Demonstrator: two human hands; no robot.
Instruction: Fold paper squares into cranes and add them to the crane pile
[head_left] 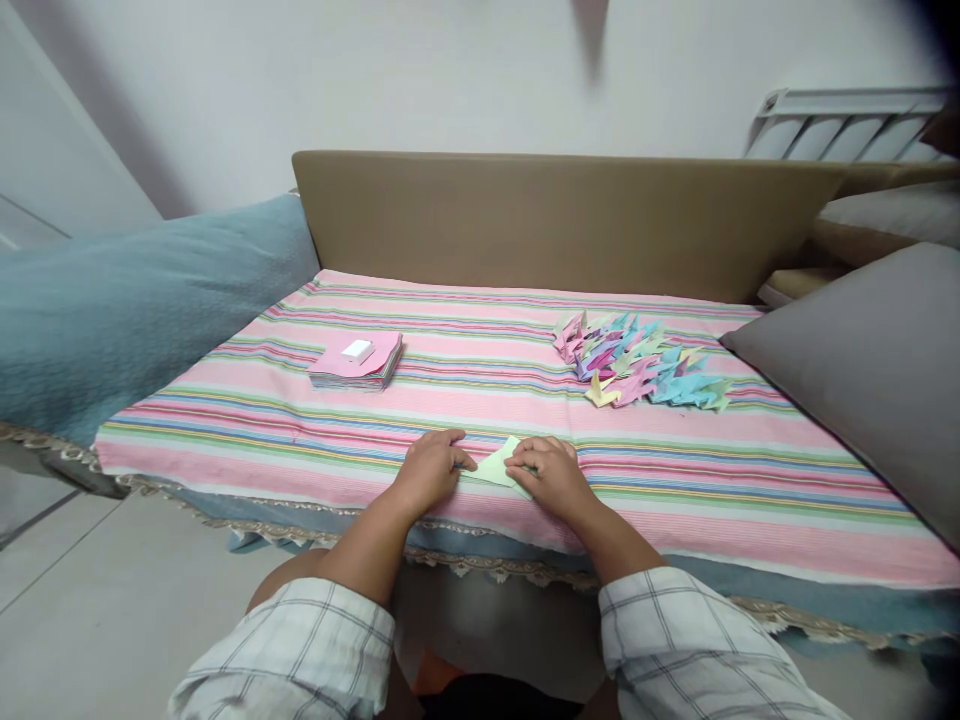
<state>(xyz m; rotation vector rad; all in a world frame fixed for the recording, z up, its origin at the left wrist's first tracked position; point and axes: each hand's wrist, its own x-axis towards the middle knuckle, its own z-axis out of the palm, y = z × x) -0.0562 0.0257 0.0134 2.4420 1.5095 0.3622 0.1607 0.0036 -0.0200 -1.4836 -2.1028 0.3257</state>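
A pale green sheet of folded paper [493, 468] lies on the striped cloth in front of me, its upper corner pointing away. My left hand [431, 470] holds down the paper's left corner, the thumb side at the tip and one finger stretched above it. On the right part of the paper, my right hand [551, 475] has its fingers bent and pinched together at a fold. Those fingers cover the paper's right side, so its full shape is hidden.
Folded paper cranes [637, 362] in several colours cluster at the back right. To the left stands a stack of coloured paper [360, 372] with a small white block [358, 350] on top. A grey cushion [862, 370] lies at right; a brown backrest [555, 220] runs behind.
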